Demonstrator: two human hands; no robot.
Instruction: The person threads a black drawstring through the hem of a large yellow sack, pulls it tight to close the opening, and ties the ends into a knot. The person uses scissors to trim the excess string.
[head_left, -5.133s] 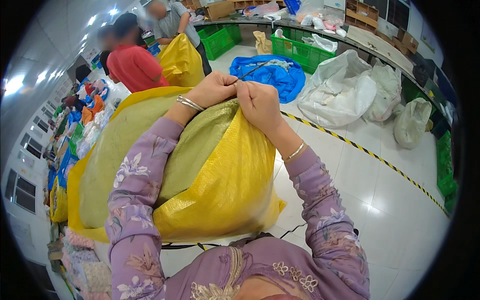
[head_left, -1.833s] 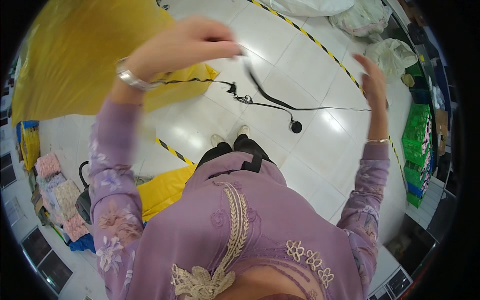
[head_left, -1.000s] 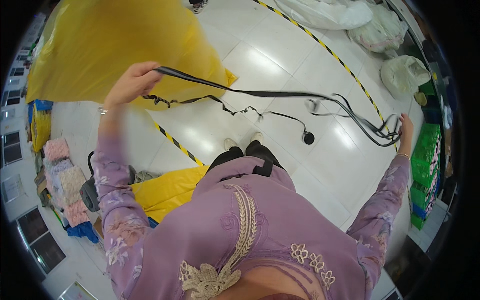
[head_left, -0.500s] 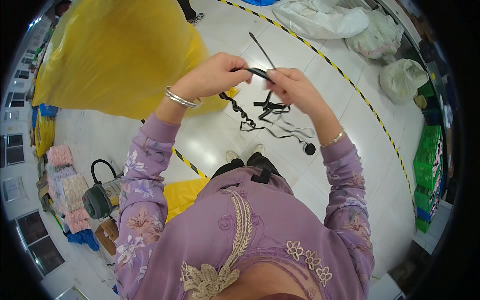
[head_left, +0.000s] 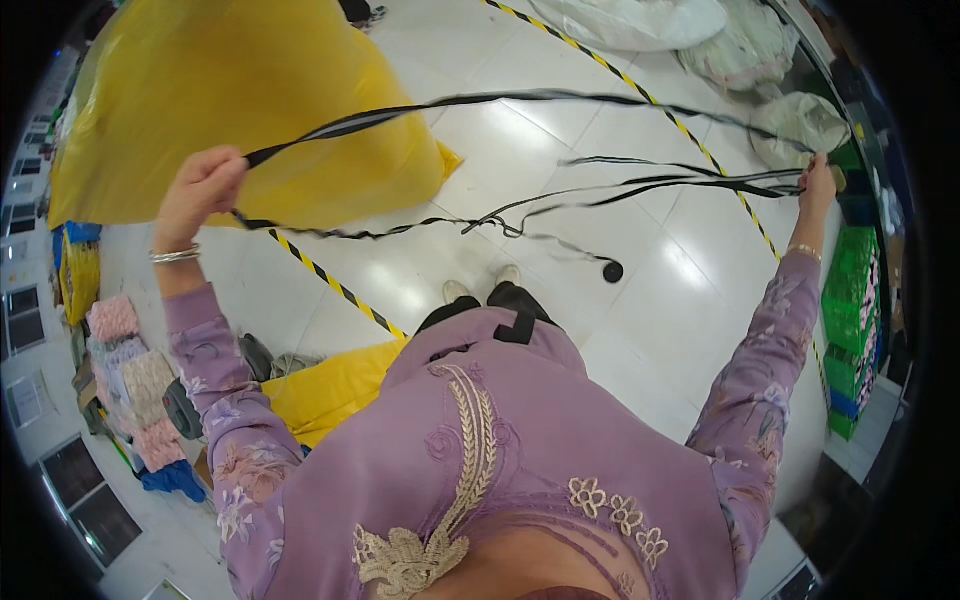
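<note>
A long black ribbon (head_left: 480, 98) stretches in a shallow arc between my two widely spread hands. On the left, my left hand (head_left: 205, 185) is closed around it in front of the yellow bag, with another twisted length hanging from below the fist. Far out to the right, my right hand (head_left: 818, 183) grips the same ribbon, and several loose strands trail from it back toward the middle. The strands cross in a loose tangle above the floor. A small black roll (head_left: 613, 271) appears at the end of one strand, beyond my feet.
A huge yellow plastic bag (head_left: 240, 110) fills the upper left. White sacks (head_left: 740, 45) stand at the upper right, above green crates (head_left: 850, 290). Yellow-black tape (head_left: 335, 285) marks the tiled floor. Folded fluffy textiles (head_left: 135, 375) are stacked at left, near yellow sheeting (head_left: 340, 390).
My hands, close together before, have moved far apart to either side. The ribbon that was bunched between them is now drawn out long.
</note>
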